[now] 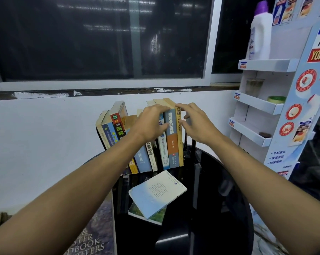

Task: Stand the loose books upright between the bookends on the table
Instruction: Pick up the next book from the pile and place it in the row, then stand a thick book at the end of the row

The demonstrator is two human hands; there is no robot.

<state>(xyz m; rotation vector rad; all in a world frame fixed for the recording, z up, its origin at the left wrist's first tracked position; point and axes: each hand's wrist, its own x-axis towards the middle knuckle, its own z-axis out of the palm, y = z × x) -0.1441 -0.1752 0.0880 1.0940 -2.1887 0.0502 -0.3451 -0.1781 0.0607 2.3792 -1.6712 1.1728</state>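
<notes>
- Against the white wall under the dark window, a black glossy round table [201, 208] carries a row of books [146, 144] standing on their bottom edges, spines facing the room.
- At the right end of the row a black bookend [189, 144] shows as upright dark bars just beside the last book; the left end of the row leans leftward, and whatever holds it there is too dark to make out.
- To the right, a white cardboard display rack [262, 107] holds a white bottle with a purple cap [260, 32] on its top shelf, a clear cup [254, 87] and a green-rimmed lid [275, 99] on the next, and a small dark item [264, 134] lower down.
- The left hand [150, 122] lies over the tops of the middle books, fingers curled down across their upper edges, pressing rather than gripping any single volume.
- The right hand [196, 122] is partly open, fingertips touching the yellow-spined book [180, 140] at the right end of the row, thumb against its spine.
- Next to that one stands a grey-blue and orange spine [171, 138], upright, between both hands.
- Two loose books lie flat on the table in front of the row: a pale blue-white paperback [155, 192] resting skewed on top of a green-covered book [137, 211].
- Down at the lower left, off the table's edge, a large purple-toned volume [93, 236] with big pale lettering lies face up.
</notes>
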